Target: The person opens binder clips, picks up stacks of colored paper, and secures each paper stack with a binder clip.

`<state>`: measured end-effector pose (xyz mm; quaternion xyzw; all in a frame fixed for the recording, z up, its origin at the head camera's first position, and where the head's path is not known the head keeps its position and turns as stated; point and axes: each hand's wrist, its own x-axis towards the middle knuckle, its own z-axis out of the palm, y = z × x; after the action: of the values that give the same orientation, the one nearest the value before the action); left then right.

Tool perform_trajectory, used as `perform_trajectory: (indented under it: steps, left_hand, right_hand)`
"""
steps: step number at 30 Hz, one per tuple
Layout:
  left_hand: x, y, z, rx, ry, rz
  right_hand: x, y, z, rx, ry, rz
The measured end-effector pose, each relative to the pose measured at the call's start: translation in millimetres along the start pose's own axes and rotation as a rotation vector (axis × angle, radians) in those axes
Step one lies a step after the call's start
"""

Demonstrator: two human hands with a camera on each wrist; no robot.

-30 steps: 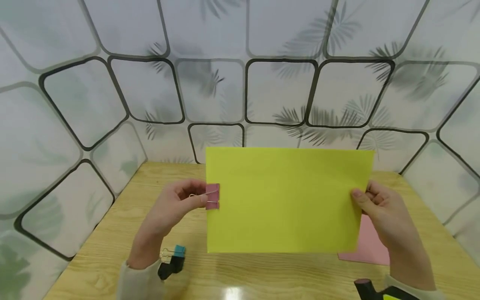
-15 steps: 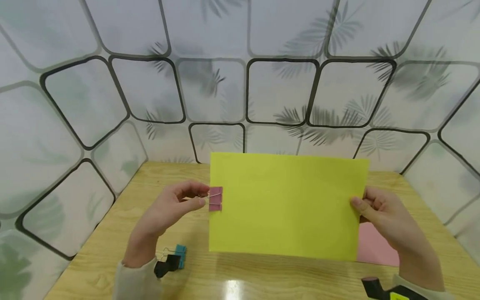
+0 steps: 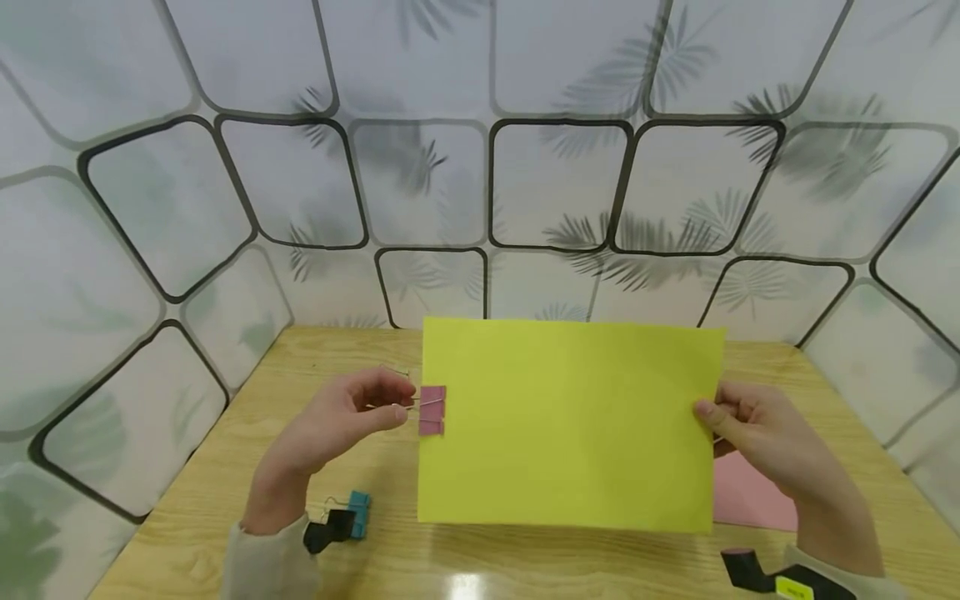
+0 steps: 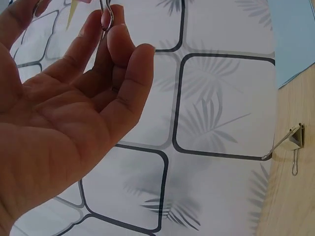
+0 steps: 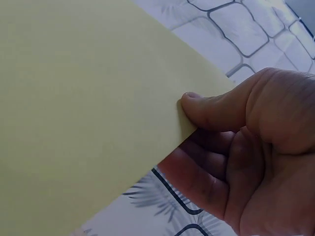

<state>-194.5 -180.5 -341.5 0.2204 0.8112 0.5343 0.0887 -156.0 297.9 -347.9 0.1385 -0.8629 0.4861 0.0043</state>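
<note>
A yellow sheet of paper [image 3: 570, 425] hangs in the air between both hands. The right hand [image 3: 757, 437] pinches its right edge, thumb on front. A pink binder clip [image 3: 432, 409] sits on its left edge; the left hand [image 3: 337, 421] pinches the clip's wire handle. Below the left wrist lie 2 binder clips [image 3: 339, 522], 1 blue, 1 black; pink paper [image 3: 750, 496] lies under the right hand on the wooden table [image 3: 225, 500].

Head cam looks forward and down over the worktop [image 3: 225, 467]; both wrist cams sit super close, and the right one shares the yellow paper [image 3: 570, 425] [image 5: 83, 113].
</note>
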Motion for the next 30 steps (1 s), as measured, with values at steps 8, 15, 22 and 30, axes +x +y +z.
perform_trajectory:
  steps: [8, 15, 22, 30]
  left_hand:
    - [4.7, -5.3, 0.5, 0.060, -0.080, -0.068]
    - [9.1, -11.7, -0.6, 0.054, -0.125, -0.062]
    - [11.0, -19.5, -2.3, 0.076, -0.208, -0.065]
    - [10.9, -26.6, -2.2, 0.094, -0.262, -0.069]
  right_hand:
    - [0.9, 9, -3, 0.023, -0.076, -0.008]
    - [5.3, 18, -1, -0.005, -0.092, 0.023]
    - [9.1, 30, 0, 0.031, -0.186, 0.023]
    - [12.3, 38, 1, 0.044, -0.308, 0.039]
